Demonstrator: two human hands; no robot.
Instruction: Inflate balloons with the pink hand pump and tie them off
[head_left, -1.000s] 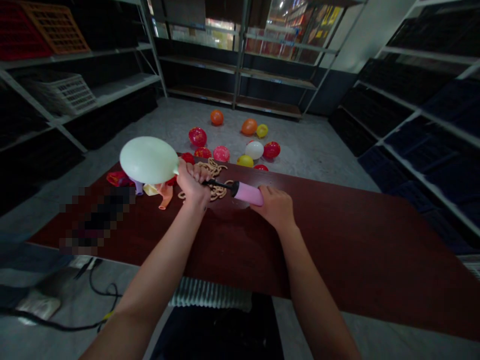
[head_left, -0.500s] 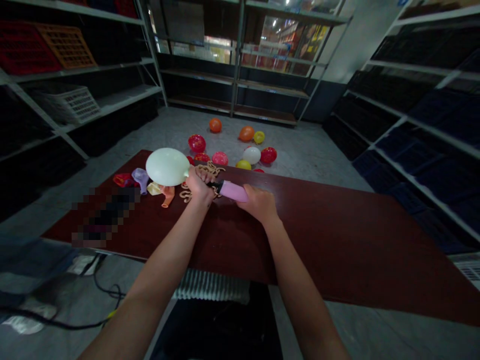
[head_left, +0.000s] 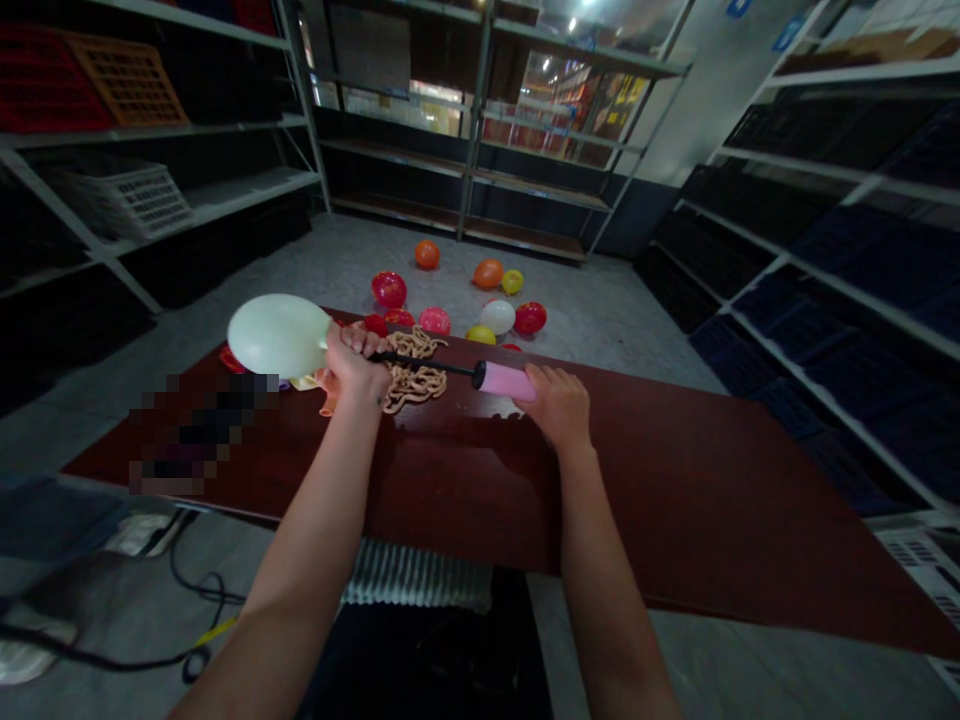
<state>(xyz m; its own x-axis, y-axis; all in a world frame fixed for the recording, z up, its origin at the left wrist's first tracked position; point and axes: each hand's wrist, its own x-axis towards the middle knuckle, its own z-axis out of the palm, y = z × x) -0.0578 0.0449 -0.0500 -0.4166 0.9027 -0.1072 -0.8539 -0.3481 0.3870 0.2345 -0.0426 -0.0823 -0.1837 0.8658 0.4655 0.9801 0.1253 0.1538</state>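
My left hand (head_left: pixel 354 358) is closed around the neck of a pale green inflated balloon (head_left: pixel 277 335) and the near end of a hand balloon pump, which my fingers hide. My right hand (head_left: pixel 559 402) grips the pump's pink barrel (head_left: pixel 507 381). Between my hands the black rod (head_left: pixel 435 365) of the pump is drawn well out. Below and behind the rod, a pile of beige long balloons (head_left: pixel 412 385) lies on the table. An orange uninflated balloon (head_left: pixel 328 395) is beside my left wrist, with others partly hidden under the inflated one.
The dark red table (head_left: pixel 675 480) stretches to the right. A pixelated dark object (head_left: pixel 202 430) lies at its left. Several inflated balloons, among them an orange balloon (head_left: pixel 489 273), lie on the floor beyond. Metal shelves (head_left: pixel 469 180) stand around; a cable (head_left: pixel 202 580) runs on the floor at left.
My hands have moved apart, the left one leftward with the balloon and the right one rightward with the barrel. More of the pump's black rod shows between them.
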